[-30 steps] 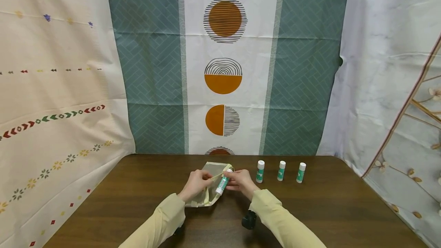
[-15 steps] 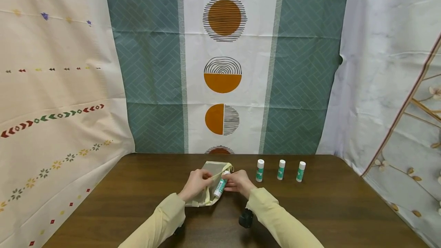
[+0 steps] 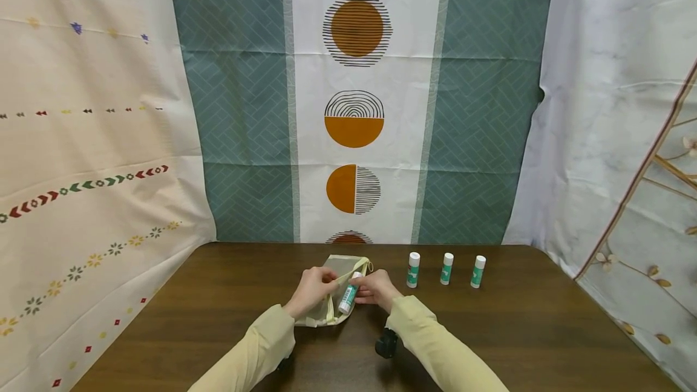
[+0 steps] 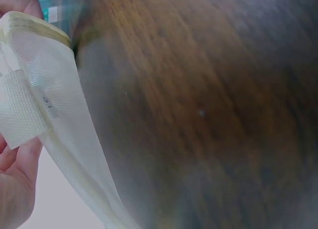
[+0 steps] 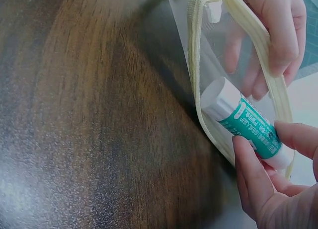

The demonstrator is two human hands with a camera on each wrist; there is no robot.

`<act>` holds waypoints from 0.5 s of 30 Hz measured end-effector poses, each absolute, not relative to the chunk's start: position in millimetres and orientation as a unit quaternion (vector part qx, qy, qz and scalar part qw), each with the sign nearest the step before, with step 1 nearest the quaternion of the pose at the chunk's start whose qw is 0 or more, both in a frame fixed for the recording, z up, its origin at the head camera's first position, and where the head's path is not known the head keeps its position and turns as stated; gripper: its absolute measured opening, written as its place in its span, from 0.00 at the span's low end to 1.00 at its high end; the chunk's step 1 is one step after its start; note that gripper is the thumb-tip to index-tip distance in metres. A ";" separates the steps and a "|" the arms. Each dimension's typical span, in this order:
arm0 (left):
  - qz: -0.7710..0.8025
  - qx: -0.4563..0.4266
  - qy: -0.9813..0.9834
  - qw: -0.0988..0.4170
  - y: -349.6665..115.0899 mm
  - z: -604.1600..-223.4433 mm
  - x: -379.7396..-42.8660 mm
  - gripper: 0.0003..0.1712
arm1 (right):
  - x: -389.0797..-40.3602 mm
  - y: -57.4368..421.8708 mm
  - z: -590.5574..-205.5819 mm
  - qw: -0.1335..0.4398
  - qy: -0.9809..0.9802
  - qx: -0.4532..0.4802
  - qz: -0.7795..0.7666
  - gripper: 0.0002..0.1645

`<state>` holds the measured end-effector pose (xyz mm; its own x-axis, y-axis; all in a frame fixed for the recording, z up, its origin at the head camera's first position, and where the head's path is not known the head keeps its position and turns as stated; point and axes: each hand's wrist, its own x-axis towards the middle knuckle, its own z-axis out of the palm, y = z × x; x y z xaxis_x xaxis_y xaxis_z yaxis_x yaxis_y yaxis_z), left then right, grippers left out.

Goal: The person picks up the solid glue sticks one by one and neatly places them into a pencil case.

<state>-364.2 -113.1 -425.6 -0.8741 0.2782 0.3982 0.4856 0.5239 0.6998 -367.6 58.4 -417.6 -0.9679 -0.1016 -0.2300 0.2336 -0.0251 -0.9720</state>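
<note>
A pale mesh zip pouch (image 3: 339,265) with cream zipper edging lies near the middle of the table, its mouth gaping in the right wrist view. My left hand (image 3: 311,291) pinches the upper zipper edge (image 5: 274,82), with some fingers visible behind the sheer mesh. Between thumb and fingers, my right hand (image 3: 377,290) grips a green-labelled glue stick (image 5: 251,127) with white ends. Slanting across the pouch mouth, the glue stick has one white end inside the zipper edges. In the left wrist view the pouch side (image 4: 64,105) covers part of a hand.
Three more glue sticks stand upright in a row to the right: one nearest my right hand (image 3: 413,270), a middle one (image 3: 446,268) and an outer one (image 3: 478,271). The dark wooden table (image 3: 218,319) ends at a hanging patterned cloth (image 3: 359,138).
My right hand has moved a little left and down with the glue stick, bringing it further into the pouch mouth. The left hand keeps its hold on the edge.
</note>
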 end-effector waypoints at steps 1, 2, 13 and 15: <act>-0.435 -0.221 -0.865 0.120 -113.3 -425.8 -364.4 0.05 | -368.0 58.2 -418.0 0.118 0.688 0.048 -0.715 0.11; -0.436 -0.219 -0.864 0.120 -113.5 -425.8 -364.3 0.06 | -368.3 58.0 -418.3 0.119 0.686 0.049 -0.716 0.11; -0.448 -0.212 -0.861 0.114 -113.2 -423.6 -361.0 0.06 | -369.3 56.4 -418.7 0.115 0.688 0.047 -0.715 0.14; -0.452 -0.213 -0.859 0.111 -113.2 -423.7 -360.7 0.06 | -369.3 56.2 -418.8 0.115 0.689 0.048 -0.714 0.14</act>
<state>-360.7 -113.2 -423.7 -0.8842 0.2657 0.3843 0.4672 0.5001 0.7291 -369.3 56.2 -418.8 -0.9691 -0.0986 -0.2263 0.2297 -0.0249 -0.9729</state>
